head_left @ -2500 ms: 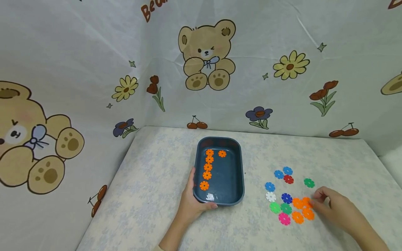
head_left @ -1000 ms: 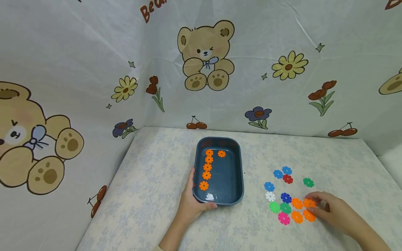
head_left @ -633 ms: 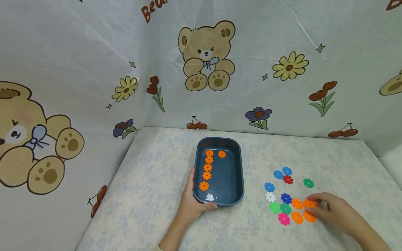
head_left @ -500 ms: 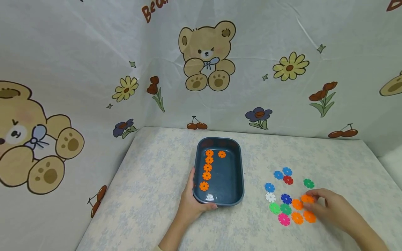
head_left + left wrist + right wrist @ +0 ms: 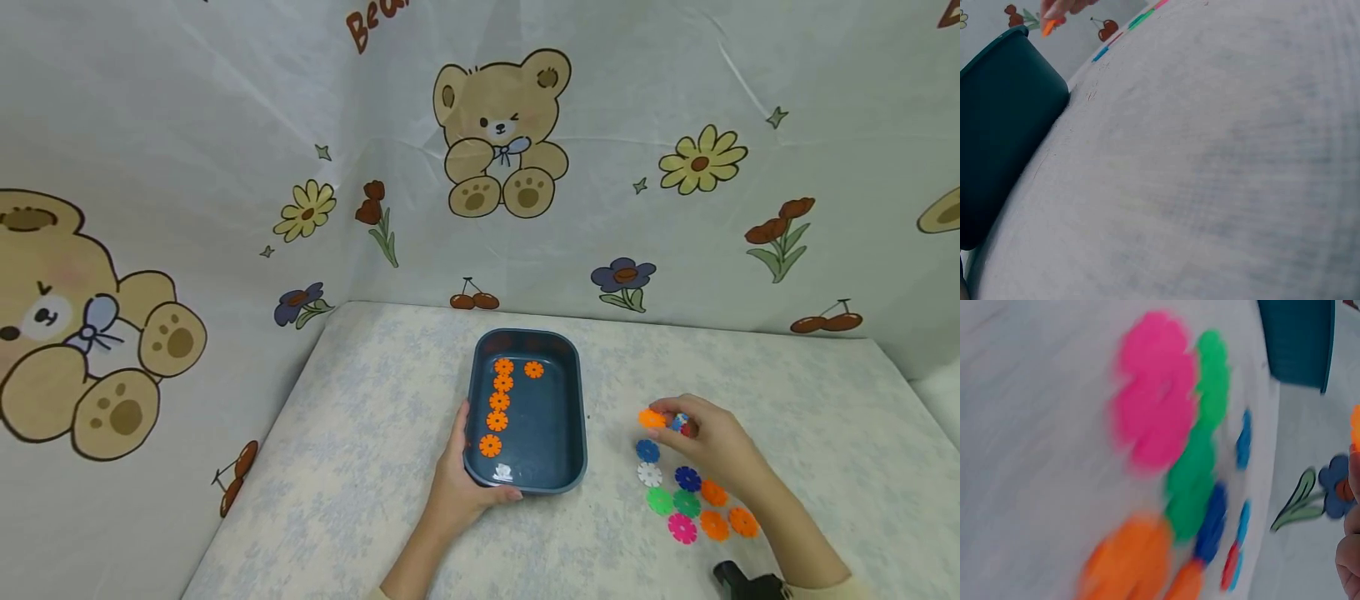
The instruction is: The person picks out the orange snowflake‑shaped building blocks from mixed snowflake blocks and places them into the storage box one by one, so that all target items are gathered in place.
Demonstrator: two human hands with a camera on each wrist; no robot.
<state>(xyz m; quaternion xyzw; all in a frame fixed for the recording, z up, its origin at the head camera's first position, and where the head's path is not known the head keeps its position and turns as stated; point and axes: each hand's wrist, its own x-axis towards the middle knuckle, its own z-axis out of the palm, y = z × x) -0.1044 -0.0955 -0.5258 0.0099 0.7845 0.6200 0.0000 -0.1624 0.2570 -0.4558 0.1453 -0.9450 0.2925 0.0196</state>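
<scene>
Your right hand (image 5: 708,442) is pinching an orange disc (image 5: 651,418) in its fingers; your left hand (image 5: 457,487) is gripping the blue tray (image 5: 577,433).

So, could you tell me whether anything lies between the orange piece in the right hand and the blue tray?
Nothing visible does. The right hand pinches the orange piece above the table, and only bare tabletop separates it from the blue tray.

backdrop cloth (image 5: 225,125): printed lettering, red-brown, cut off by the top edge of the head view; visible part reads "Bea"
backdrop cloth, top right corner: fragment of one more red-brown letter, unreadable
tray (image 5: 573,417): no text or label legible
wrist views: no text legible
</scene>
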